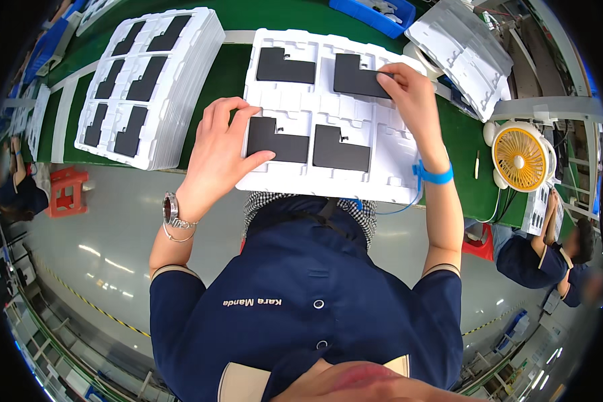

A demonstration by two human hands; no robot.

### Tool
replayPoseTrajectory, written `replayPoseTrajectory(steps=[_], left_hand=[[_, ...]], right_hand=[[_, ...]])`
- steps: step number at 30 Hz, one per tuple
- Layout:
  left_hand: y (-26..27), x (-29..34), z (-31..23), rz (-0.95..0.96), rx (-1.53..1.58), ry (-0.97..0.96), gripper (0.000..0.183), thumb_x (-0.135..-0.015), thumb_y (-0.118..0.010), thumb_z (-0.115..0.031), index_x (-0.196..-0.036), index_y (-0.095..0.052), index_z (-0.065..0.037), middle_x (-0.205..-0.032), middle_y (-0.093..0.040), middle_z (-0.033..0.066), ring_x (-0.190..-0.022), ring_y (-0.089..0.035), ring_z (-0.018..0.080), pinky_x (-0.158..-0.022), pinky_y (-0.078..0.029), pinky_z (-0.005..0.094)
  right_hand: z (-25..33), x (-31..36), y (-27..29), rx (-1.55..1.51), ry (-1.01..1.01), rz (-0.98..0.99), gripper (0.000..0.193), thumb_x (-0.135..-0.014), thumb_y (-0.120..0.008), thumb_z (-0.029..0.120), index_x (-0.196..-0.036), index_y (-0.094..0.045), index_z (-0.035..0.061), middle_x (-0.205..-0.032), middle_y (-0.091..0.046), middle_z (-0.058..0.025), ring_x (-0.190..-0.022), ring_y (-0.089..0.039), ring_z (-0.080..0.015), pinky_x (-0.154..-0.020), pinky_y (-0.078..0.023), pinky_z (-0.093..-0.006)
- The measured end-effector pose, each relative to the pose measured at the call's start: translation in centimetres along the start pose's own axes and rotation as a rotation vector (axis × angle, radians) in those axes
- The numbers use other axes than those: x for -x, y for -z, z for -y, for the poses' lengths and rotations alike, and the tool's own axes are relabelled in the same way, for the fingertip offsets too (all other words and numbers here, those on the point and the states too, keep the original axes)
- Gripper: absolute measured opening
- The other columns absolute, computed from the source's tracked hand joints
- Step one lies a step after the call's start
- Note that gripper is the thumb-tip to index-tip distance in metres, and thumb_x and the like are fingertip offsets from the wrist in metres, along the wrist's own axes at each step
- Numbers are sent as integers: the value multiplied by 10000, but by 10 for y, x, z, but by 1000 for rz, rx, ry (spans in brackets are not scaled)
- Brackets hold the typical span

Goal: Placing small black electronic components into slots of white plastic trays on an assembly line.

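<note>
A white moulded tray (398, 157) lies before me with several black L-shaped flat pieces in its pockets. At the upper right pocket, my right hand (412, 94) pinches the right end of a black L-shaped piece (355, 77) between thumb and fingers. My left hand (218, 141) rests at the tray's left edge, its thumb and forefinger spread around the left end of the lower left piece (281, 147). Another such piece (286, 69) sits at the upper left, and one more (342, 149) at the lower middle. A blue wrist strap (435, 175) with a cord circles my right wrist.
A tall stack of similar trays (187, 87) stands left on the green bench (238, 67). A blue bin (375, 15) and clear plastic trays (459, 50) are at the back right. Right of my arm are a yellow-and-white fan (518, 157) and a thin tool (477, 165). Co-workers sit at both sides.
</note>
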State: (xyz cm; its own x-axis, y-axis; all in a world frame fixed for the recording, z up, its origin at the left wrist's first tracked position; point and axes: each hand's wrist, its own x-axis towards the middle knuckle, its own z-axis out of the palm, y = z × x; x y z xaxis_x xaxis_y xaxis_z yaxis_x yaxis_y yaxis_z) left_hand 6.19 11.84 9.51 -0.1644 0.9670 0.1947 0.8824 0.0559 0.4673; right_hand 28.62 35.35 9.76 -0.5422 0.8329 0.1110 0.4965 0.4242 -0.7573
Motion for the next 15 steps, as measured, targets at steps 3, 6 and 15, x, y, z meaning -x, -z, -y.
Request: replayPoseTrajectory(steps=[3,6,15], left_hand=[[4,-3,1,51,-70,5,561,-678,-823,-240,-1141,-561,-62,-1269,-429,125,-1213,-406,347,-982,-393,454],[5,-8,5,27,-32,-46,561,-649,-836,-191,-1109,-542,-63,-1211,-498,123,-1209,-426,344,-1017,-377,444],[-5,-6,-17,-44,1139,350,186,-881,-667,-89,-982,-536,-6,-779,-623,42,-709,-625,103,-586,-466,228]], right_hand=[[-1,-7,-19,237,284,-80,231,-826,-710,178,-973,-687,0,-822,-624,-101,-734,-592,-229,-659,-481,-338],[4,1,-22,476,396,-159,284,-811,-731,214,-1020,-689,26,-1045,-601,-126,-923,-580,-302,-771,-497,-397],[26,22,-7,660,540,-149,350,-755,-748,150,-1078,-662,45,-1085,-600,-107,-1002,-556,-293,-816,-463,-386]])
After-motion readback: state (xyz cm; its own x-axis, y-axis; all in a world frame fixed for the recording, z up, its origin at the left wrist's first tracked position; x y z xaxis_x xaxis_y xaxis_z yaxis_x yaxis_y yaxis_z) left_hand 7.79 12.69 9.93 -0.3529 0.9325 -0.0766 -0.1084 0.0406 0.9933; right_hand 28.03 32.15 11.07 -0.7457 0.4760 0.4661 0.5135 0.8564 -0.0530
